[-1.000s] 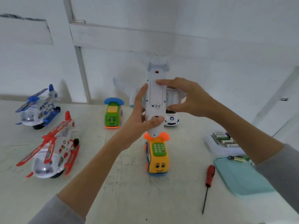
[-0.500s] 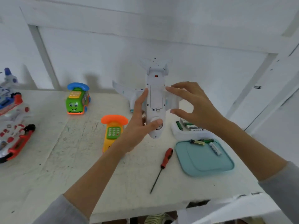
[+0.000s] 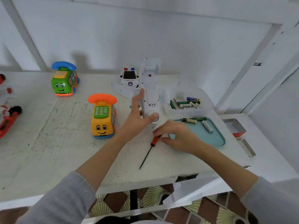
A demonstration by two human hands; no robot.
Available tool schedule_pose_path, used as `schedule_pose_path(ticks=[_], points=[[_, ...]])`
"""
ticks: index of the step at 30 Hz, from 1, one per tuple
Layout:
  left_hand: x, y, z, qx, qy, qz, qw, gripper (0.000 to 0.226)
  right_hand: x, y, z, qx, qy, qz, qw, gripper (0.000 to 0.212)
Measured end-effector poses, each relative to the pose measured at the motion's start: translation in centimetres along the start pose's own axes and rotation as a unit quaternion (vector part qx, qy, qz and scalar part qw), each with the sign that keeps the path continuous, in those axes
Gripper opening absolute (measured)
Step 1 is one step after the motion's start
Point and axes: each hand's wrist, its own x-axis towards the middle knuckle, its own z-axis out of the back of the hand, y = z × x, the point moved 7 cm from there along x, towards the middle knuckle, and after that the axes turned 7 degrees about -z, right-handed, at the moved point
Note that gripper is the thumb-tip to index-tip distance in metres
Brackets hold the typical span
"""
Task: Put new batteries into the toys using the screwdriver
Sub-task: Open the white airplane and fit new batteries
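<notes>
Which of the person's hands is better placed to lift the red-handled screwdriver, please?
The right hand: its fingers already touch the red-handled screwdriver's grip on the table, while the left hand grips the upturned white toy aeroplane and should keep steadying it.

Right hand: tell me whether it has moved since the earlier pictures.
Yes. The right hand has left the white toy plane and dropped to the table, onto the red-handled screwdriver beside the teal tray.
</notes>
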Motion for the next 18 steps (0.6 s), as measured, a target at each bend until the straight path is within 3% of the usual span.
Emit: schedule_pose_path(ticks=[5,9,12,18], points=[[-0.8,0.3,-0.2,0.016,-0.009,-0.006,1.000,0.075,0.0,-0.5,-1.9,-0.082,0.019,0.034,0.996,0.034],[-1.1,0.5,-0.1,0.006,-0.019,-0.001,1.000,0.077,-0.3,0.0,-2.1,-0.111,-0.014,0.067,0.991,0.019],[-1.1,0.9,-0.2,-0.005,-0.015,-0.005,1.000,0.078,-0.6,0.5,-0.9,-0.056,-0.056,0.054,0.995,0.014],[-1.1,1.4,-0.2,-0.041,-0.017,0.014,0.999,0.087,-2.3,-0.2,3.9,0.117,-0.176,-0.077,0.974,0.015]])
